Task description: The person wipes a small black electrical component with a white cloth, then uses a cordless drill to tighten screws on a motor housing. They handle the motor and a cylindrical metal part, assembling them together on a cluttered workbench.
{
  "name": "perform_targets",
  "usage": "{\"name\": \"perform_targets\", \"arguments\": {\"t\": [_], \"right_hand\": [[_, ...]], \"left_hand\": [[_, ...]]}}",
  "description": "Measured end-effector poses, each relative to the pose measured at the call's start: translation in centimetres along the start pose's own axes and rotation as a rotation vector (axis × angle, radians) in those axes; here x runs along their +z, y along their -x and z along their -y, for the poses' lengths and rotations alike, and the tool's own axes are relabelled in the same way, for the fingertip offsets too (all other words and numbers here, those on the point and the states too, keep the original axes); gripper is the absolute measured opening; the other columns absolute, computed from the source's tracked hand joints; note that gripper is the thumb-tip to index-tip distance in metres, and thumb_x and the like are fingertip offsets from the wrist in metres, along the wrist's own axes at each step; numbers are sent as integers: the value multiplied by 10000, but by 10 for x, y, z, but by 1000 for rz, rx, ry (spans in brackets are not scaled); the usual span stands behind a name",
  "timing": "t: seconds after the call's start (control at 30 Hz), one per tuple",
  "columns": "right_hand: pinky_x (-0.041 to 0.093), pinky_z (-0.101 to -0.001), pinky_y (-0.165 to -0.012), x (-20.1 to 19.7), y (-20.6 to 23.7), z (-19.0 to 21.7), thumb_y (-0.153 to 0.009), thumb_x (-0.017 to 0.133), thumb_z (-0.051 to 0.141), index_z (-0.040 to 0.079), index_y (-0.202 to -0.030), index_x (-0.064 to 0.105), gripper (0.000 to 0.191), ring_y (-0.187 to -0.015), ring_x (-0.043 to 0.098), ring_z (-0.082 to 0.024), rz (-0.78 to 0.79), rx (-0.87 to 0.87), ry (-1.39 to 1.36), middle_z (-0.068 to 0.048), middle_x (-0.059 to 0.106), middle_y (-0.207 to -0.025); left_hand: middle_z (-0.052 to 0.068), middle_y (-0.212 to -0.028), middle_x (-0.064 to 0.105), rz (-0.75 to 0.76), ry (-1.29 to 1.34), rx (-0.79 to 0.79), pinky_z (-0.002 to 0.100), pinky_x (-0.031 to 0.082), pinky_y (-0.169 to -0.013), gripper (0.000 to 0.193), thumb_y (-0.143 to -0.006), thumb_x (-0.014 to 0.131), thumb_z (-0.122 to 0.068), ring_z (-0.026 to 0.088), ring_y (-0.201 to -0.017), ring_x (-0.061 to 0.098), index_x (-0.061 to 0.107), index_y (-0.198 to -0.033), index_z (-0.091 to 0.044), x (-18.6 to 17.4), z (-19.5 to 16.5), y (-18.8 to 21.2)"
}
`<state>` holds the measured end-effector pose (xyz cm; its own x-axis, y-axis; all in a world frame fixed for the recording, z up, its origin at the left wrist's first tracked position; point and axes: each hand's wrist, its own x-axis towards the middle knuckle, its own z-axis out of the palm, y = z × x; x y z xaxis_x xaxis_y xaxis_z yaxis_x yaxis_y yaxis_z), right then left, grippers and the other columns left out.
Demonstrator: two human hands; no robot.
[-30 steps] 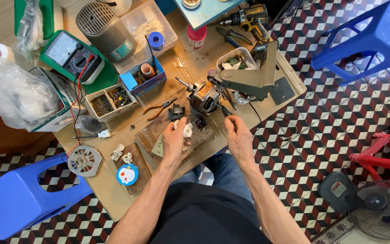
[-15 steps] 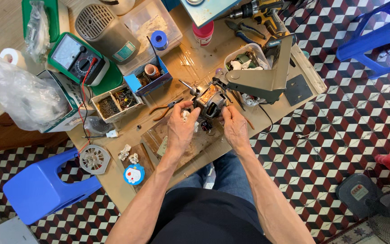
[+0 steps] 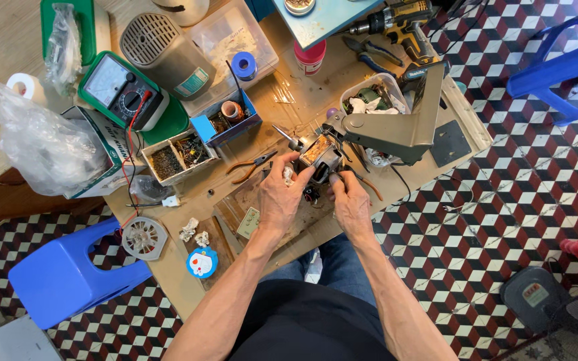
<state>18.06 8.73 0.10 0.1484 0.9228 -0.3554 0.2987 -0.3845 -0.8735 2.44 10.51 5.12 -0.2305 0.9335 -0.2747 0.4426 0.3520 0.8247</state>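
At table centre, we grip a small motor [image 3: 319,159] with left hand [image 3: 281,195] and right hand [image 3: 350,202].
At ten o'clock, a blue box [image 3: 227,120] holds tape rolls.

Bright even daylight, soft short shadows, sharp focus throughout, slight wide-angle stretching at edges, no glare

Motor [image 3: 318,155] on workbench [image 3: 168,264] centre; pliers [image 3: 251,164] left of it, multimeter [image 3: 123,91] farther left

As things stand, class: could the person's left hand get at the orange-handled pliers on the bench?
Probably yes. The pliers lie in the open just left of the left hand, with nothing between them. But that hand is gripping the small motor part along with the right hand, so it must let go first.
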Motion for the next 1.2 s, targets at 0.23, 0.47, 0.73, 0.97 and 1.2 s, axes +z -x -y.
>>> {"name": "perform_targets", "arguments": {"t": [0.23, 0.47, 0.73, 0.97, 1.2], "right_hand": [[401, -266, -458, -5, -14, -21, -1033, 516, 426, 47, -787, 589, 458, -507, 525, -143, 129, 320, -422, -78, 601, -634], [344, -244, -428, -4, -22, -28, -1033, 557, 458, 84, -820, 598, 432, -502, 498, -124, 111, 455, -579, -46, 566, -638], [528, -271, -652, -16, -6, -4, -1027, 567, 269, -8, -1043, 668, 294, -704, 638, -126, 37, -82, 52, -41, 691, -768], [500, -278, -658, -24, -6, 1, -1060, 510, 245, 4, -1038, 674, 293, -735, 603, -124, 154, 38, -22, -59, 685, -833], [504, -281, -657, -23, 0, 12, -1061, 521, 247, -8, -1026, 686, 306, -728, 607, -126, 125, 40, -14, -67, 697, -838]], "left_hand": [[4, -739, 674, 28, -21, 23, 333, 538, -550, 406, -867, 776, -397, 137, -646, 677, 666, -1181, -165, -1, -1, -4], [40, -723, 662, 15, -19, 77, 348, 531, -572, 386, -869, 795, -370, 174, -643, 675, 662, -1144, -133, 1, 5, -5], [70, -714, 663, 10, 36, 24, 357, 527, -584, 386, -862, 810, -330, 191, -631, 666, 655, -1143, -114, 4, 4, -4], [84, -748, 680, 5, 64, 60, 356, 545, -605, 379, -888, 787, -321, 200, -662, 685, 638, -1163, -107, 2, 1, 1], [45, -805, 715, 42, 18, 57, 346, 564, -600, 383, -903, 760, -375, 185, -715, 723, 623, -1168, -135, 0, 0, 1]]}}
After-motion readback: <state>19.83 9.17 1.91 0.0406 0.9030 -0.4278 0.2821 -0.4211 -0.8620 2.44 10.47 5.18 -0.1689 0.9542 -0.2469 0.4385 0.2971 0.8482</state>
